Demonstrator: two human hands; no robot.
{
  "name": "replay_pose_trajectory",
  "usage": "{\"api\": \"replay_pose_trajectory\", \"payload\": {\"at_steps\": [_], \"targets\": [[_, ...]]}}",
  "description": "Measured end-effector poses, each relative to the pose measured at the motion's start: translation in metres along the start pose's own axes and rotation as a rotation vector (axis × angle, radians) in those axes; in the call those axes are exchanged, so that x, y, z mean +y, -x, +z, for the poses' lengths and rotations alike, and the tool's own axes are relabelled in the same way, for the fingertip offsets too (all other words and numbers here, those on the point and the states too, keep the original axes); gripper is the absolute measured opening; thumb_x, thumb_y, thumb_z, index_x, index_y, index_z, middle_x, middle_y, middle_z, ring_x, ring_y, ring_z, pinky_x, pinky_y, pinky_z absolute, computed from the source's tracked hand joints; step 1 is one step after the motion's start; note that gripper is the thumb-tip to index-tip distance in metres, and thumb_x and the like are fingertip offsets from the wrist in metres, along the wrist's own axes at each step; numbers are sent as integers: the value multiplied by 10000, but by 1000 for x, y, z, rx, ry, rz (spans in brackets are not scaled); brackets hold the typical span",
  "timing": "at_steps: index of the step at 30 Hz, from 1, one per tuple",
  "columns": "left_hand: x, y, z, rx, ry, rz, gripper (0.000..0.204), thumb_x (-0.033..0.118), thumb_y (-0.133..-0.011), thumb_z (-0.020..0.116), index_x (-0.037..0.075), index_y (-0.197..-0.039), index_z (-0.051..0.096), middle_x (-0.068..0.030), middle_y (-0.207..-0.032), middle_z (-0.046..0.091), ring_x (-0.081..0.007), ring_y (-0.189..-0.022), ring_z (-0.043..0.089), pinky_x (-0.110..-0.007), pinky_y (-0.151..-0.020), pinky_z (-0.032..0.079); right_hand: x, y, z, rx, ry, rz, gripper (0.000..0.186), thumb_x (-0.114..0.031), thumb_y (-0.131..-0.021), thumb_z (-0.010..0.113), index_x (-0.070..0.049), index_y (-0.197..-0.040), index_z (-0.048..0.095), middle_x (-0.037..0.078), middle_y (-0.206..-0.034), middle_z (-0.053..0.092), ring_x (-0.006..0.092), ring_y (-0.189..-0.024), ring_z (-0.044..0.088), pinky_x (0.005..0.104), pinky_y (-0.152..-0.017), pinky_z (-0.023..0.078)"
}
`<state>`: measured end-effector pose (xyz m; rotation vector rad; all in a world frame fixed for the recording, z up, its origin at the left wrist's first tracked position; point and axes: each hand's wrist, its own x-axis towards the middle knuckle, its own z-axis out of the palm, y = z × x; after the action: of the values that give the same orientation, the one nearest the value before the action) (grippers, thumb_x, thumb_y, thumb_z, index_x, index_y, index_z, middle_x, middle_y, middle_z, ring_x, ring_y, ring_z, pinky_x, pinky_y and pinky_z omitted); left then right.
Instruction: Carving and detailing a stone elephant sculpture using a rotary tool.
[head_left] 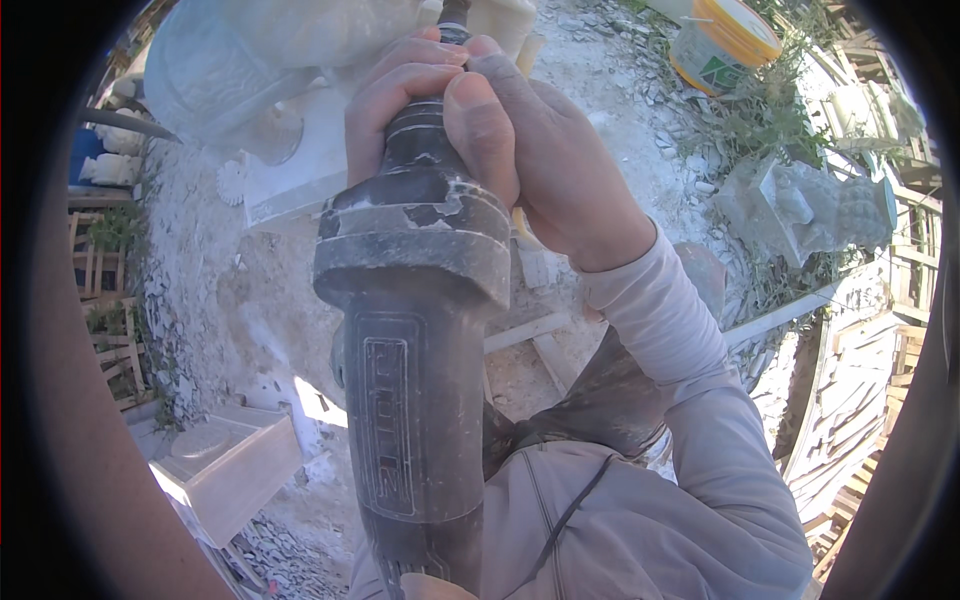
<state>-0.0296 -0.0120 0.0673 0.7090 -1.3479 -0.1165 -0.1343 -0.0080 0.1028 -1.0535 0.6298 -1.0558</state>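
A single view is given, taken from the person's head and aimed steeply down. The dusty power tool (pixel 415 330) is seen from very near, filling the middle of the picture. The stone-strewn ground (pixel 620 90) lies far below, and straight edges are bent toward the dark rim.

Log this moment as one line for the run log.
right hand: grips die grinder neck | left hand: at grinder's rear end | tip toward white stone carving

Hard sunlight is bleaching the far white stone (pixel 300 170) and dusty ground (pixel 620 80); the near grinder (pixel 415 330) is sitting shaded, edges bending into black fisheye rim.
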Motion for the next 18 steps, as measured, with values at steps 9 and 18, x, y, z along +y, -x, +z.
{"api": "replay_pose_trajectory", "payload": {"at_steps": [9,18], "targets": [[-3,0,5,44,-15,72,224,160,-1047,576,57,-1224,484,-127,-1210,622,-264,-1180,600,-424,-1054,483,2,2,-1,-71,259,-208,490,-255,-1087,547,4,-1496,472,125,-1303,623,181,-1180,592,316,-1026,458],[-3,3,1,-7,2,41,232,171,-1049,585,60,-1227,486,-133,-1222,621,-263,-1183,600,-424,-1051,486,2,-1,-2,0,79,-11,490,-299,-1104,524,22,-1473,491,71,-1244,623,122,-1130,581,279,-983,468]]}}
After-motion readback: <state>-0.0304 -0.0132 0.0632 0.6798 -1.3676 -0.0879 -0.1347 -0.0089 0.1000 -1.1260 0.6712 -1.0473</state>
